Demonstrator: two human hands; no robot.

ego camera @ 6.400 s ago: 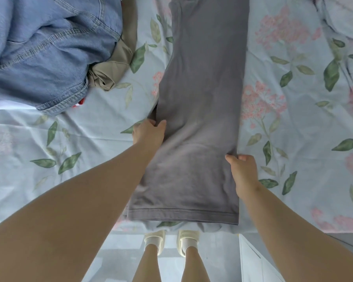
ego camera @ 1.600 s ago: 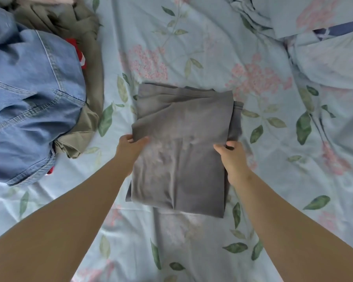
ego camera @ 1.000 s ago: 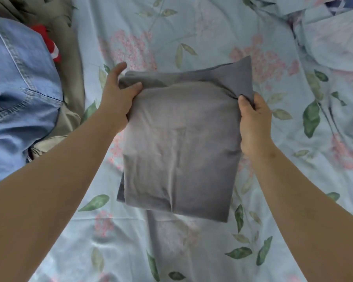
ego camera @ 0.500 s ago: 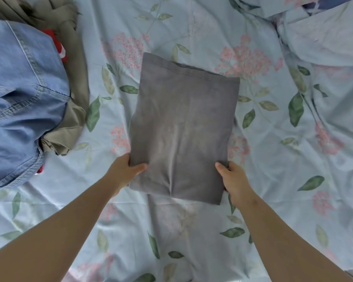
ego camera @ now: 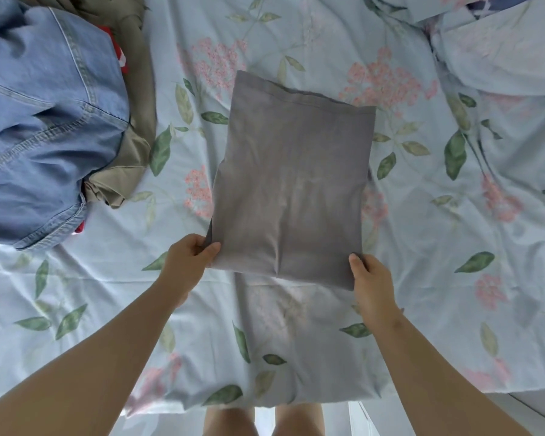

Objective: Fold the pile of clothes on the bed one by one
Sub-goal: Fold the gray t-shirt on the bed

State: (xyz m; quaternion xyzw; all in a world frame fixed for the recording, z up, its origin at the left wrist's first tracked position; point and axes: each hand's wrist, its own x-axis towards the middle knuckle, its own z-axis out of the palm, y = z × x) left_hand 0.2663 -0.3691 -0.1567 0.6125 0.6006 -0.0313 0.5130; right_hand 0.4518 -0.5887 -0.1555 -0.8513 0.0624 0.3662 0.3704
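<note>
A grey garment (ego camera: pixel 291 184), folded into a tall rectangle, is in the middle of the bed. My left hand (ego camera: pixel 188 261) pinches its near left corner. My right hand (ego camera: pixel 370 286) grips its near right corner. The near edge looks slightly raised off the sheet. At the left lies the pile of clothes: a blue denim piece (ego camera: pixel 41 130) on top, a khaki garment (ego camera: pixel 132 133) under it, and a bit of red cloth (ego camera: pixel 121 58) showing between them.
The bed carries a light blue floral sheet (ego camera: pixel 453 247). A bunched duvet or pillow in the same print (ego camera: pixel 501 48) sits at the far right. The bed's near edge runs along the bottom, with my legs (ego camera: pixel 261 421) below it.
The long grey garment has been folded into a compact rectangle. In the last second my hands went from its far corners to its near corners. It now lies flatter and slightly nearer to me.
</note>
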